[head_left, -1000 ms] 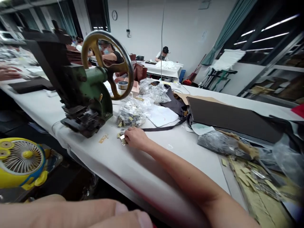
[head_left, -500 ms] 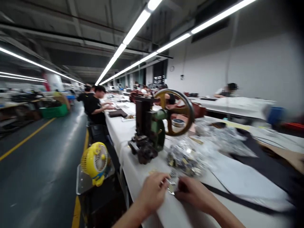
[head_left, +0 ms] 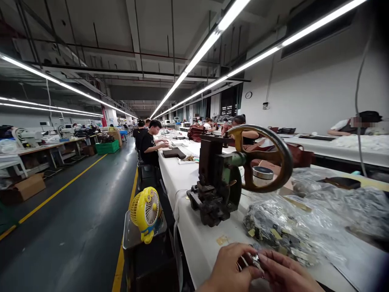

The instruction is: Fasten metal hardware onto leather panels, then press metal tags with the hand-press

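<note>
At the bottom of the view my left hand (head_left: 228, 268) and my right hand (head_left: 284, 273) meet over the white table (head_left: 194, 239). Both pinch a small shiny metal piece (head_left: 252, 259) between their fingertips. Just beyond them lies a clear plastic bag of small metal parts (head_left: 273, 229). Farther along the table stands a green hand press with a brass handwheel (head_left: 234, 178).
A yellow desk fan (head_left: 146, 211) sits on a stand left of the table. Other people work along the same table and at a table to the right. A wide aisle with a yellow line runs on the left. More plastic bags and dark material lie at the right.
The view has swung up and left from the table to the hall. My left hand has come up to join my right hand on the small metal piece, close to me.
</note>
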`<state>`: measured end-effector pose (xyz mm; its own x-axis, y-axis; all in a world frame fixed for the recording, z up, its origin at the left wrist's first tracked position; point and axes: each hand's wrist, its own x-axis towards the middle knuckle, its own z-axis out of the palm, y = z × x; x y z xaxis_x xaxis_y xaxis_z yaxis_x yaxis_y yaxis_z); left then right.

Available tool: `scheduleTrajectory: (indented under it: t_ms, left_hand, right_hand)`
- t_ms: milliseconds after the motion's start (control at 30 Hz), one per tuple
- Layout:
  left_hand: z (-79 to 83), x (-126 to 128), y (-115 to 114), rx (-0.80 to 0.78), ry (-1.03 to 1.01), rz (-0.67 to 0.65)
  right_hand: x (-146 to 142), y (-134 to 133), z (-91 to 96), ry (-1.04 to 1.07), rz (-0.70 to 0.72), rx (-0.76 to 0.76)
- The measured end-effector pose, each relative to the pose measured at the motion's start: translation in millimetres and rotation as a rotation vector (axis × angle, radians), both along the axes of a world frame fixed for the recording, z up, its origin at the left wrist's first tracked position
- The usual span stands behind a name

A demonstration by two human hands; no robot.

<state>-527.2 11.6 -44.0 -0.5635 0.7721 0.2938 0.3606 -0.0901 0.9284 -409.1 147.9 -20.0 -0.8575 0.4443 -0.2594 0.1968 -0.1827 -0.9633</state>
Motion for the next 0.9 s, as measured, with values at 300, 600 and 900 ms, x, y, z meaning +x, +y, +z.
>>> scheduleTrajectory:
  t_ms: [300,600,900]
  left_hand:
    - [-0.1,-1.2,-6.4,-0.103,0.254,0.04]
    - [-1.8,-5.6,-10.0,0.079,0.108,-0.064]
    - [2.2,-8.0,-18.1,0.081,-0.097,-0.042]
  right_hand:
    - [9.8,-6.1,19.5,0.134,-0.098,-0.076]
    - [9.5,-11.5,16.4,0.097,-0.043,-0.233]
    - [-4.1,-37.8,11.7,0.222,-0.088,0.189]
